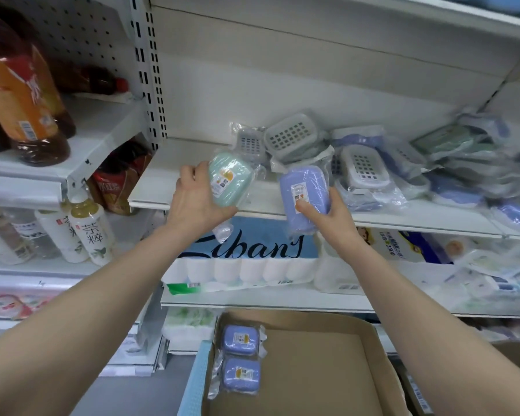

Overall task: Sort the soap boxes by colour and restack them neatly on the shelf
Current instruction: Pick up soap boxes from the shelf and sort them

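Green soap box [228, 180]: the fingers [191, 172] and thumb of my left hand [197, 199] curl round its near-left end, label up, above the bare left part of the shelf [156, 184]. Blue soap box [303, 192]: my right hand [330, 219] grips its near end, thumb across the label, fingers wrapped behind. I judge that I hold the two side by side, labels facing me, to compare colours before assigning each a destination. Further right on the shelf, the other wrapped soap boxes [403, 172] lie in a mixed, untidy heap, several with drain grids showing. Near me and lower, the open cardboard carton [327, 370] holds two blue soap boxes [240, 339] in a row against its left wall. I judge it a staging bin for blue, so sorting is at an early stage.
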{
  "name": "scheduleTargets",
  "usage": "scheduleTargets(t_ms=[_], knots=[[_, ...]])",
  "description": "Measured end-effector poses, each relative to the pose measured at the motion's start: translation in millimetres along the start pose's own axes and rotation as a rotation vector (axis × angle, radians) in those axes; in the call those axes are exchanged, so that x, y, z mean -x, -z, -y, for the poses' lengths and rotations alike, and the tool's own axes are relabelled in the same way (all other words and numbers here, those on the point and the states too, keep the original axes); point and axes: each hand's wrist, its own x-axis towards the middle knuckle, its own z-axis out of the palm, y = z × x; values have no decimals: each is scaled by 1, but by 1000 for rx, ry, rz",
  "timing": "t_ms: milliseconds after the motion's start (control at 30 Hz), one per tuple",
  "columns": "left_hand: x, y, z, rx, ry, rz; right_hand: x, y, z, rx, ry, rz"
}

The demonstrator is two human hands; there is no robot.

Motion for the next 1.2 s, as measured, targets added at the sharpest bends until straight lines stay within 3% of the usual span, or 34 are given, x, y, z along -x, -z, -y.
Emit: scheduleTargets(t_ms=[200,367,633,867,1200], knots=[[71,-19,-24,78,-71,-114,44,35,-39,-79,44,133],[139,-61,-39,16,18,-132,73,64,-104,-51,-21,297],[259,-149,-36,-49,405,152,120,70,-241,161,-383,447],[356,-191,6,-100,692,363,156,24,-327,213,-532,653],[409,-249,69,-71,673,483,107,-109,-404,125,-507,709]])
